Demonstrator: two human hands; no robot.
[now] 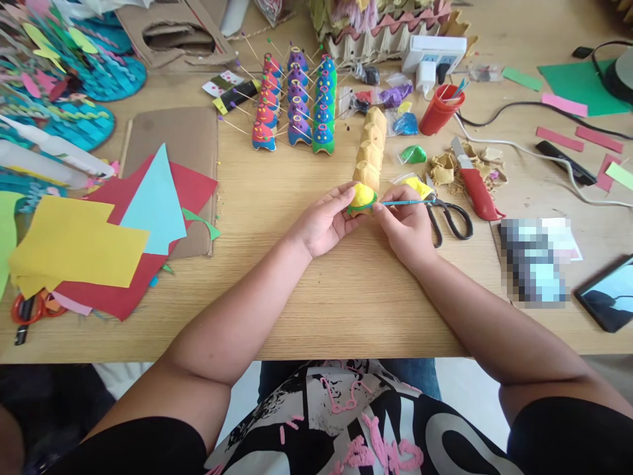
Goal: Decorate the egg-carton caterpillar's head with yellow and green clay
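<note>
My left hand [324, 223] pinches the near end of a tan egg-carton strip [370, 153], whose closest bump carries yellow clay [364, 193] with a green band at its base. Between the closed fingers of my right hand [408, 227] is a thin blue modelling tool [413, 202], its tip against the green band. Just beyond that hand lies yellow clay in a wrapper [416, 185], with black-handled scissors [457, 221] beside it. Green clay [413, 154] and blue clay [405, 124] sit farther back.
Three decorated egg-carton caterpillars [298, 99] with pin feelers stand at the back. Coloured paper [79, 244] covers cardboard on the left. To the right are a red cup [442, 109], a red-handled knife [477, 188], a power strip [435, 49] with cables, and a phone [608, 293].
</note>
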